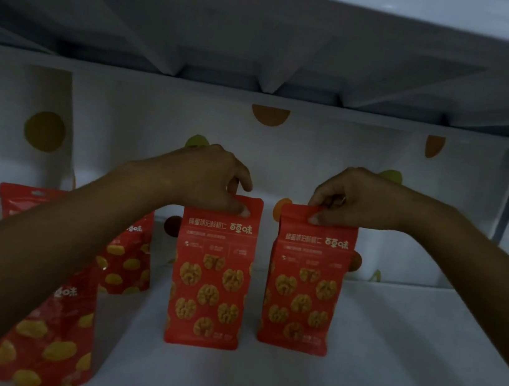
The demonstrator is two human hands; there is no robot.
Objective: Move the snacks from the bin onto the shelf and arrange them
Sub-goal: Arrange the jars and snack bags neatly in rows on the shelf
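Centre frame: left hand (206, 179) fingers pinch top edge of upright walnut bag (212, 272). Right hand (353, 200) pinches its twin (306, 282) just beside, both on shelf (387, 358).

Left hand (212, 180), right hand (352, 196): pinch grips.

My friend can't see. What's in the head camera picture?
The left hand pinches the top of the left walnut bag and the right hand the right walnut bag, both red, upright and apart on a white shelf. Other red snack bags sit further left.
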